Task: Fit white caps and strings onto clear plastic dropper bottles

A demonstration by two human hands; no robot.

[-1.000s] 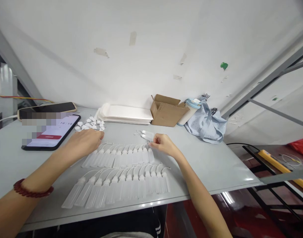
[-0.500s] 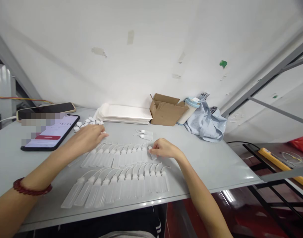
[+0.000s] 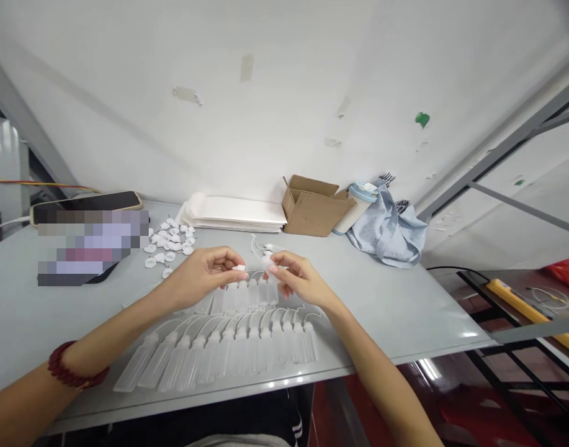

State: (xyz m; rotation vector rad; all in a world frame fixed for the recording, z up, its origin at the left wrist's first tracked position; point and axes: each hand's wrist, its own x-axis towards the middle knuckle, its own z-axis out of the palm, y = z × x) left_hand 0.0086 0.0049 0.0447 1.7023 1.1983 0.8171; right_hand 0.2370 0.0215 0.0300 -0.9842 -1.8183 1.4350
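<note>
My left hand [image 3: 210, 273] pinches a small white cap [image 3: 239, 267] between thumb and fingertips. Just right of it, my right hand [image 3: 298, 276] holds a translucent bottle [image 3: 267, 262] with a thin curved tube at its top. Cap and bottle are apart. Below the hands lies a front row of similar bottles [image 3: 219, 354], side by side with their tubes toward the back. Behind it a second row [image 3: 242, 295] is partly hidden by my hands. Loose white caps [image 3: 172, 236] are scattered to the left. Another bottle [image 3: 278, 253] lies behind my right hand, mostly covered.
At the back stand a stack of white envelopes [image 3: 237, 214], an open cardboard box [image 3: 314, 211], a cup with a blue lid [image 3: 356, 208] and a light blue cloth bag [image 3: 389, 230]. Two phones lie at the left, the rear one [image 3: 112, 202] with a cable. The table's front edge [image 3: 284, 380] runs close below the bottles.
My left hand has moved right from the loose caps, carrying one cap. My right hand has lifted a bottle from the back row's right end and turned it upward. The hands are now close together.
</note>
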